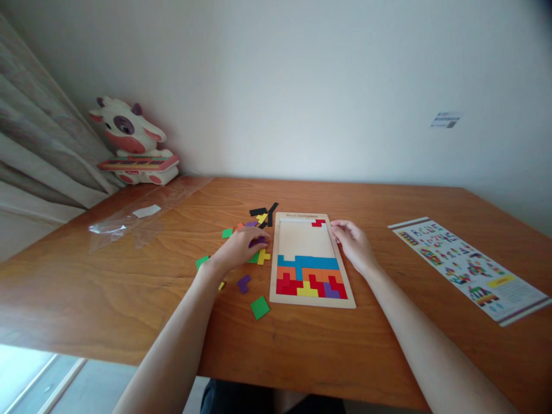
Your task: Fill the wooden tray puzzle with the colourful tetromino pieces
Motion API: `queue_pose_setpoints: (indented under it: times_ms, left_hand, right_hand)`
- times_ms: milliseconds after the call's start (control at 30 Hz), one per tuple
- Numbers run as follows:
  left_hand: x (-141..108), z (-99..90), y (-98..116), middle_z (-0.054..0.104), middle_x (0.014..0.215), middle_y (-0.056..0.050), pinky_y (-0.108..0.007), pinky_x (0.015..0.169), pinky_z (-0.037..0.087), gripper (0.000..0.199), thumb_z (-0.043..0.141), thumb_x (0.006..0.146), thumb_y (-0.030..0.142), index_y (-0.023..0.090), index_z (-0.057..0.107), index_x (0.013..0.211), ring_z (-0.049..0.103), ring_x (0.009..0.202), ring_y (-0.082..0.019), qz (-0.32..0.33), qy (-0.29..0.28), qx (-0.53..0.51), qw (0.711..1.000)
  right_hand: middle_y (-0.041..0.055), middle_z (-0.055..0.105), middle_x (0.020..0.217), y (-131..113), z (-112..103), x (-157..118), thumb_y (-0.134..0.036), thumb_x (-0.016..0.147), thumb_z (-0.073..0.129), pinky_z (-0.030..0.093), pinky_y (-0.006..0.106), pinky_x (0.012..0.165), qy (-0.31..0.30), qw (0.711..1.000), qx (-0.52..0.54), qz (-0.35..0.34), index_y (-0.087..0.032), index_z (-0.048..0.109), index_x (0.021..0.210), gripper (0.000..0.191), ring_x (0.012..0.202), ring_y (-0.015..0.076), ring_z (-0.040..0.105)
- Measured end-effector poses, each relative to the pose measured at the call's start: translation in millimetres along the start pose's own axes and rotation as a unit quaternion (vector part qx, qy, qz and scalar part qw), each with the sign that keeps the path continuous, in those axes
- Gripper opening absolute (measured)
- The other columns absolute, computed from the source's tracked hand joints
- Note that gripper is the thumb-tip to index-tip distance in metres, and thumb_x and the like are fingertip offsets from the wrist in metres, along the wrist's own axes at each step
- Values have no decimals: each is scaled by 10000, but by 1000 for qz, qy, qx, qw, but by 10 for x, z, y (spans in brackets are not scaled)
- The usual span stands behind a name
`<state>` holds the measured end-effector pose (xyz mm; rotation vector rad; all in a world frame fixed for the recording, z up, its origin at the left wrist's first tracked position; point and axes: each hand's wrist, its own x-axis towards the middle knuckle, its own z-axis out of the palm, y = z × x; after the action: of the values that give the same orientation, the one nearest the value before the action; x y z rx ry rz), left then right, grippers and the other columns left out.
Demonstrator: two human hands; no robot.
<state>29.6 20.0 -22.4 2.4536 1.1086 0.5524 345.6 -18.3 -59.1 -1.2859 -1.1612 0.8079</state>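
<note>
A wooden puzzle board [306, 305] lies flat on the table in front of me. Blue, orange, red, yellow and purple pieces fill its lower part, and a red piece [318, 223] sits at the top right inside the frame. My right hand [354, 244] grips the board's right rim near the top, thumb and fingers at the edge. Left of the board, my left hand [235, 250] is over the loose pieces, with a purple puzzle piece [257, 242] between thumb and fingers. Close by are a yellow piece [264, 257] and a green piece [260, 308]; the hand hides others partly.
Black pieces [258, 212] lie past my left hand. A printed pattern sheet [470, 267] rests at the right. Clear plastic wrapping [129, 227] lies at the left, before a cow-shaped toy keyboard [133, 144] by the curtain [38, 126]. A wall rises behind the table.
</note>
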Motion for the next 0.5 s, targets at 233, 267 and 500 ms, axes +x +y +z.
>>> queue_pose_setpoints:
  times_ms: [233, 267, 500]
  left_hand:
    - [-10, -5, 19, 699, 1065, -45, -325, 971, 453, 210, 528, 926, 327, 213, 675, 1025, 616, 1050, -196, 28, 6, 46, 999]
    - [-8, -12, 23, 696, 1075, -50, -341, 1010, 426, 226, 490, 948, 318, 217, 680, 1016, 597, 1091, -202, 46, 3, 68, 997]
    - [8, 10, -15, 678, 1075, -87, -354, 997, 438, 309, 382, 997, 303, 204, 665, 1072, 604, 1070, -214, 61, 16, 146, 987]
  right_hand:
    - [31, 650, 811, -21, 9, -10, -495, 761, 705, 464, 324, 708, 2, 1000, 4, -1, -214, 655, 923, 328, 736, 169, 578]
    - [31, 650, 811, -25, 8, -12, -494, 764, 702, 463, 322, 701, 1, 1000, 4, 0, -215, 654, 926, 326, 736, 170, 578]
    - [27, 661, 817, -25, 9, -11, -444, 780, 689, 461, 315, 698, 7, 1000, 6, 4, -216, 653, 928, 274, 726, 160, 580]
